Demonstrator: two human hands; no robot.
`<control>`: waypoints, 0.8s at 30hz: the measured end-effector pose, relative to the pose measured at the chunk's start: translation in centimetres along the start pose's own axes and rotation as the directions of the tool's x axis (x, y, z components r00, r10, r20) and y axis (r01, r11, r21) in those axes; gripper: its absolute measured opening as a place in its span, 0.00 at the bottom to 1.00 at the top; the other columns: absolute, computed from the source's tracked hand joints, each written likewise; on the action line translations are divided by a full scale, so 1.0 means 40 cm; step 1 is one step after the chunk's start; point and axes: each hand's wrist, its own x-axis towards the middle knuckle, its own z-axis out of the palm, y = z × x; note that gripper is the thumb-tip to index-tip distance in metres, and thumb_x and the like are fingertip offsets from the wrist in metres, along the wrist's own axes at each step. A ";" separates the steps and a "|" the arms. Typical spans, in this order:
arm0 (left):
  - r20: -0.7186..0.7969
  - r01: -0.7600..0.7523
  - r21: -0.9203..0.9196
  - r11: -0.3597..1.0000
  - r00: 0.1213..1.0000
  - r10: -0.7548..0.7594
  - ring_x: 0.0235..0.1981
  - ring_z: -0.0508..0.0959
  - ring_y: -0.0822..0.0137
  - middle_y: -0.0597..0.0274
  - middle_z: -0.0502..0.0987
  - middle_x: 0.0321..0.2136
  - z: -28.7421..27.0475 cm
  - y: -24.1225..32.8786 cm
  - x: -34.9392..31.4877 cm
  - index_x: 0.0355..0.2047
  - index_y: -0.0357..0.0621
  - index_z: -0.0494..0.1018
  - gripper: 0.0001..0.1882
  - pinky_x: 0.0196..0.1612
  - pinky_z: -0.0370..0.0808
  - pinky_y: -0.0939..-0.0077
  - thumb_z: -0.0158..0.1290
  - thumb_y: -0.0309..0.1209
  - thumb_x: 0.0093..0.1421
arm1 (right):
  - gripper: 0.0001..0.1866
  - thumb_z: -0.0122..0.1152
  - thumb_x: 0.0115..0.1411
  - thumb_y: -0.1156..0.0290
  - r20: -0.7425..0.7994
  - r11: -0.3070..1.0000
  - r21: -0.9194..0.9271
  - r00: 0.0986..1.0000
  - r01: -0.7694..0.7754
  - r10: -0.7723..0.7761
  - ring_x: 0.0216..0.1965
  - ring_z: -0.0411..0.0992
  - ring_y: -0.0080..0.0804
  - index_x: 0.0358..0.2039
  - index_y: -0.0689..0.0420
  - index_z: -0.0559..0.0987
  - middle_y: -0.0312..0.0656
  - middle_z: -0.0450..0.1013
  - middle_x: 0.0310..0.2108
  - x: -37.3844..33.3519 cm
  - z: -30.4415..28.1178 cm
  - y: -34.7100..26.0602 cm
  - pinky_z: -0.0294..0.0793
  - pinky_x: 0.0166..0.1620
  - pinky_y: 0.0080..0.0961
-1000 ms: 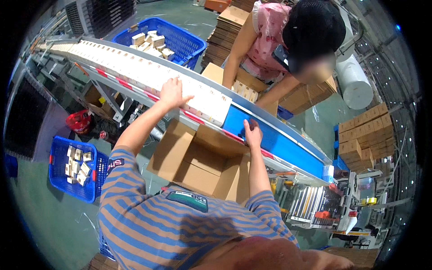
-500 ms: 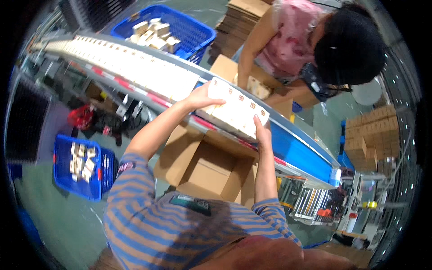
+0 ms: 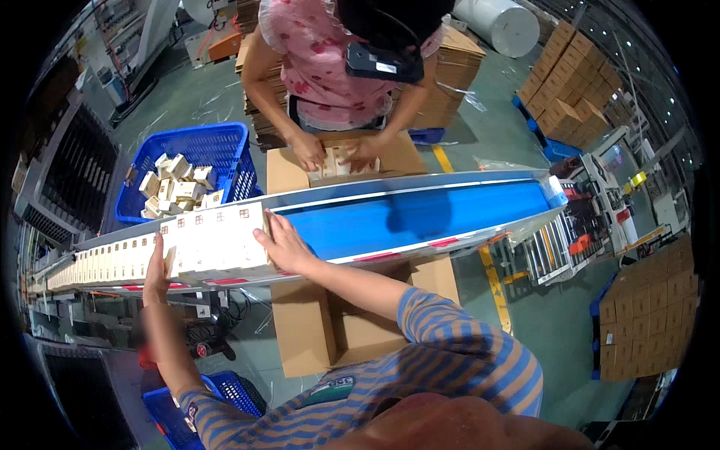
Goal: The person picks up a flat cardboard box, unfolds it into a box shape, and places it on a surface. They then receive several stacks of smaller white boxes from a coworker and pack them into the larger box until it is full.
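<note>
The white cartons (image 3: 217, 244) stood in a row at the blue conveyor belt's (image 3: 450, 214) left part. The left hand (image 3: 156, 270) held its fingers straight against the row; I couldn't tell whether they gripped. The right hand (image 3: 289, 247), thumb and fingers apart, braced its right end. Level, even inward pressure suited this hold.

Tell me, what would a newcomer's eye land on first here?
Probably the bright blue conveyor belt crossing the middle, with a long row of pale boxes filling its left part. The wearer's left hand and right hand are spread against boxes near the row's right end. Beyond the belt, a co-worker in pink reaches into a carton.
</note>
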 end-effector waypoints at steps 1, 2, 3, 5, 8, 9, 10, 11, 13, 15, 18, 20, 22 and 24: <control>-0.006 0.014 -0.025 1.000 1.000 -0.014 0.55 0.68 0.66 0.57 0.65 0.56 0.023 -0.006 0.005 0.61 0.39 0.55 0.38 0.55 0.65 0.73 0.41 0.57 0.62 | 0.42 0.38 0.61 0.40 0.042 0.998 0.060 0.999 -0.023 0.021 0.58 0.57 0.55 0.61 0.66 0.53 0.64 0.57 0.56 -0.004 -0.022 0.007 0.56 0.60 0.39; 0.012 0.014 -0.054 0.998 1.000 -0.014 0.54 0.68 0.66 0.57 0.66 0.56 0.056 -0.023 0.025 0.61 0.39 0.55 0.38 0.55 0.65 0.73 0.40 0.57 0.62 | 0.42 0.37 0.62 0.41 0.085 0.992 0.119 0.996 -0.050 0.040 0.58 0.57 0.55 0.62 0.66 0.53 0.64 0.56 0.57 -0.012 -0.047 0.015 0.56 0.60 0.38; 0.041 0.021 -0.084 0.996 0.999 -0.017 0.54 0.68 0.66 0.57 0.66 0.56 0.094 -0.047 0.039 0.61 0.39 0.56 0.38 0.55 0.66 0.73 0.39 0.58 0.62 | 0.40 0.34 0.64 0.42 0.054 0.993 0.110 0.998 -0.050 0.044 0.58 0.59 0.54 0.61 0.68 0.55 0.64 0.60 0.56 -0.025 -0.071 0.027 0.57 0.60 0.37; 0.112 0.036 -0.147 0.989 0.994 -0.019 0.54 0.69 0.66 0.58 0.67 0.55 0.190 -0.102 0.046 0.61 0.40 0.56 0.38 0.55 0.66 0.73 0.38 0.58 0.62 | 0.37 0.31 0.65 0.44 0.109 0.958 0.281 0.994 -0.053 0.023 0.54 0.65 0.53 0.57 0.67 0.61 0.60 0.68 0.49 -0.034 -0.108 0.135 0.61 0.58 0.36; 0.192 0.067 -0.246 0.967 0.981 -0.019 0.53 0.69 0.66 0.58 0.67 0.55 0.317 -0.207 0.021 0.61 0.40 0.56 0.38 0.54 0.67 0.72 0.35 0.59 0.63 | 0.30 0.31 0.69 0.52 0.117 0.969 0.217 0.989 -0.115 0.091 0.54 0.64 0.38 0.55 0.67 0.64 0.53 0.67 0.52 -0.124 -0.271 0.107 0.60 0.58 0.33; 0.238 0.085 -0.264 0.961 0.971 -0.021 0.53 0.70 0.66 0.58 0.68 0.55 0.382 -0.235 0.024 0.61 0.41 0.56 0.38 0.54 0.67 0.72 0.34 0.59 0.63 | 0.33 0.30 0.67 0.48 0.113 0.915 0.370 0.986 -0.158 0.124 0.57 0.60 0.37 0.59 0.64 0.60 0.50 0.62 0.56 -0.137 -0.311 0.178 0.57 0.60 0.31; 0.268 0.100 -0.272 0.957 0.963 -0.024 0.53 0.70 0.65 0.59 0.68 0.54 0.442 -0.252 0.020 0.61 0.41 0.56 0.38 0.54 0.67 0.72 0.33 0.60 0.63 | 0.36 0.29 0.66 0.44 0.118 0.835 0.515 0.981 -0.193 0.154 0.61 0.57 0.37 0.62 0.62 0.55 0.47 0.58 0.61 -0.146 -0.346 0.247 0.55 0.62 0.29; 0.291 0.112 -0.260 0.959 0.956 -0.033 0.53 0.70 0.65 0.59 0.68 0.54 0.504 -0.263 0.010 0.61 0.41 0.56 0.38 0.54 0.68 0.72 0.32 0.60 0.63 | 0.40 0.29 0.63 0.37 0.153 0.710 0.644 0.957 -0.286 0.246 0.59 0.59 0.36 0.63 0.59 0.56 0.47 0.60 0.59 -0.148 -0.377 0.309 0.57 0.61 0.30; 0.347 0.172 -0.217 0.961 0.933 -0.089 0.56 0.67 0.62 0.57 0.64 0.58 0.642 -0.223 -0.046 0.62 0.42 0.54 0.41 0.58 0.64 0.67 0.27 0.63 0.62 | 0.42 0.28 0.60 0.33 0.181 0.480 0.816 0.930 -0.323 0.319 0.57 0.62 0.33 0.62 0.54 0.58 0.40 0.62 0.59 -0.141 -0.442 0.356 0.60 0.59 0.32; 0.397 0.163 -0.314 0.935 0.918 -0.027 0.59 0.64 0.60 0.57 0.60 0.60 0.691 -0.232 -0.062 0.63 0.44 0.52 0.41 0.59 0.61 0.66 0.26 0.63 0.62 | 0.40 0.28 0.61 0.34 0.124 0.504 0.806 0.921 -0.310 0.368 0.58 0.62 0.33 0.63 0.53 0.58 0.38 0.61 0.60 -0.146 -0.476 0.336 0.60 0.59 0.32; 0.446 0.105 -0.393 0.913 0.890 0.090 0.59 0.63 0.61 0.57 0.60 0.61 0.732 -0.228 -0.077 0.64 0.44 0.51 0.41 0.59 0.62 0.65 0.25 0.63 0.62 | 0.39 0.29 0.62 0.37 -0.004 0.573 0.805 0.964 -0.155 0.266 0.58 0.62 0.33 0.63 0.53 0.56 0.40 0.59 0.61 -0.195 -0.553 0.319 0.59 0.60 0.32; 0.489 0.066 -0.399 0.915 0.859 0.151 0.60 0.62 0.59 0.56 0.58 0.61 0.721 -0.210 -0.129 0.64 0.45 0.49 0.41 0.59 0.62 0.64 0.27 0.63 0.62 | 0.38 0.33 0.64 0.40 0.015 0.542 0.825 0.965 -0.161 0.262 0.59 0.60 0.35 0.64 0.56 0.54 0.45 0.58 0.61 -0.257 -0.600 0.253 0.62 0.59 0.32; 0.562 0.212 -0.481 0.851 0.819 0.114 0.60 0.62 0.58 0.55 0.58 0.61 0.715 -0.209 -0.168 0.64 0.45 0.48 0.41 0.59 0.63 0.63 0.28 0.63 0.62 | 0.38 0.32 0.64 0.41 0.005 0.577 0.788 0.941 -0.213 0.339 0.58 0.62 0.36 0.63 0.58 0.54 0.45 0.58 0.60 -0.350 -0.642 0.137 0.65 0.57 0.32; 0.596 0.361 -0.595 0.718 0.797 0.094 0.60 0.63 0.55 0.54 0.57 0.62 0.667 -0.297 -0.205 0.65 0.46 0.47 0.39 0.58 0.64 0.60 0.34 0.60 0.62 | 0.38 0.31 0.65 0.41 0.115 0.531 0.813 0.960 -0.238 0.255 0.57 0.63 0.37 0.63 0.58 0.53 0.45 0.59 0.60 -0.446 -0.655 0.171 0.67 0.56 0.32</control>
